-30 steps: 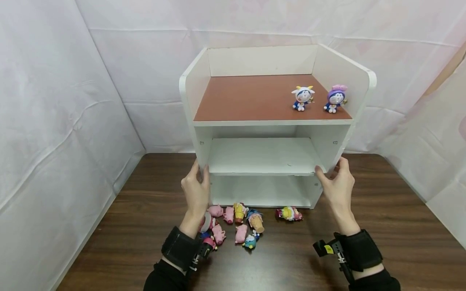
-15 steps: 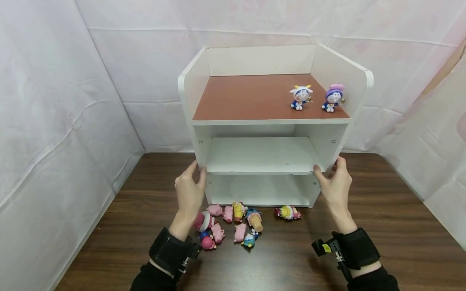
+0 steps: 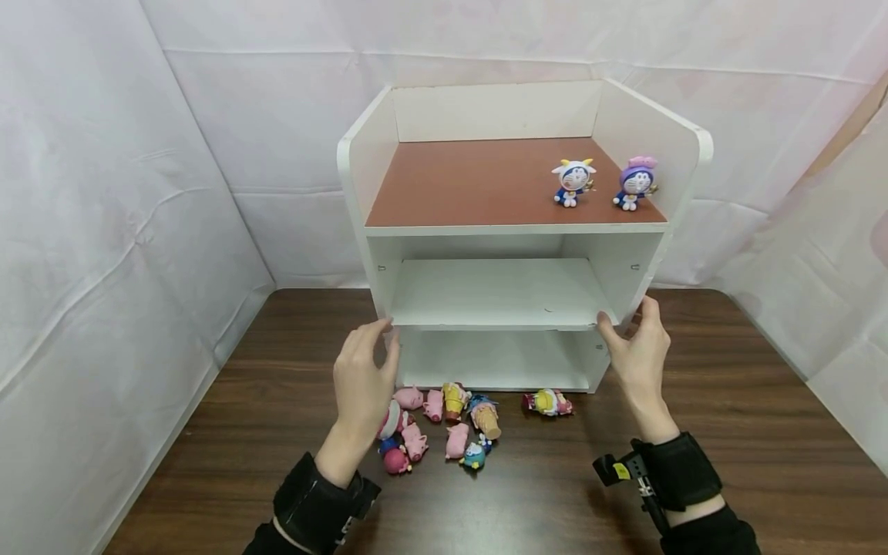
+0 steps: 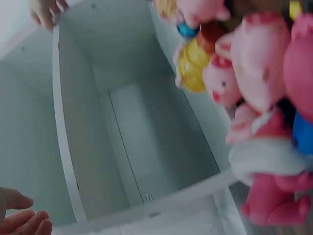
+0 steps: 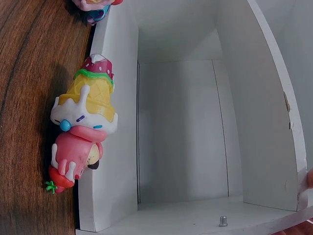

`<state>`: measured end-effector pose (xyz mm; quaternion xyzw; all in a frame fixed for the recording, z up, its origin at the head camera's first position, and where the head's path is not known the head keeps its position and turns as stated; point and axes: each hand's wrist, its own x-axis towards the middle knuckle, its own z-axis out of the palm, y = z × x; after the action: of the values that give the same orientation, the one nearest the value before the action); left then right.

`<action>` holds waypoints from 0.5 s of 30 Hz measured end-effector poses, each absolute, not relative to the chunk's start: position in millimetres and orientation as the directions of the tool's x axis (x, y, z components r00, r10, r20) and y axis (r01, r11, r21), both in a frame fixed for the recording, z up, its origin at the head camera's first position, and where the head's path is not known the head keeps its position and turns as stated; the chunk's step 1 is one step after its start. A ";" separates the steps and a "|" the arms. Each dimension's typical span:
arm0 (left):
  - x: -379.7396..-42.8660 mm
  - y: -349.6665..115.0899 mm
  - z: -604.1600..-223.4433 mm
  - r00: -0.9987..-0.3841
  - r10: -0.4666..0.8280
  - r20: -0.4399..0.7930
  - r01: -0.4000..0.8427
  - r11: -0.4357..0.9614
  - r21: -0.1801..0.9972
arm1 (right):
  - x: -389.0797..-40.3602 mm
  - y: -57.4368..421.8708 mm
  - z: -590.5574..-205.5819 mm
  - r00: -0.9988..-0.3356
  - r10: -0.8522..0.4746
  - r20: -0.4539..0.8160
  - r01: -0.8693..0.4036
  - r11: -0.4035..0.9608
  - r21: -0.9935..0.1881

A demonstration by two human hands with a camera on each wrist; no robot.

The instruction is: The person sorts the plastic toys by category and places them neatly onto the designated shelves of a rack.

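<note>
A white shelf unit [image 3: 499, 289] with a brown top board stands on the wooden table. My right hand [image 3: 640, 351] grips its right side panel, thumb on the front edge and fingers around the outside; in the right wrist view the thumb [image 5: 310, 179] shows at the far right. My left hand [image 3: 362, 378] is at the left front edge, thumb and fingers apart with nothing between them. Several small figurines lie before the lower left of the unit, among them a pink pig [image 3: 415, 442] and an ice-cream cone figure [image 3: 486, 418]. Another cone figure [image 5: 88, 107] lies before the bottom board.
On the brown top stand two blue-and-white cat figures, one with a horned white hood [image 3: 573, 181], one with a purple hood [image 3: 635, 183]. White cloth [image 3: 291, 131] hangs behind and at both sides. A metal shelf pin [image 5: 223, 221] juts from the right panel.
My left hand has come off the left side panel, its fingers drawn round to the front. The right hand keeps its grip. The figures have stayed in place.
</note>
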<state>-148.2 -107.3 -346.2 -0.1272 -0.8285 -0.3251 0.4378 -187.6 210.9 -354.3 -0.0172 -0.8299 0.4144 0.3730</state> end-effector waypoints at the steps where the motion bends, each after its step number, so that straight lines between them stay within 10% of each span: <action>1: -146.3 -105.3 -347.1 -0.586 -0.052 0.809 0.512 0.750 0.419 | -187.3 210.9 -354.6 -0.720 0.336 0.607 -0.285 0.654 -0.700; 15: -123.9 -76.0 -371.8 -0.683 0.264 0.681 0.638 0.670 0.380 | -187.7 210.5 -355.9 -0.712 0.336 0.617 -0.304 0.645 -0.701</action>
<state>-123.9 -76.0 -371.8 -0.2611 -0.8629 -0.3114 0.3004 -187.7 210.5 -355.9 -0.0096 -0.8235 0.4214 0.3797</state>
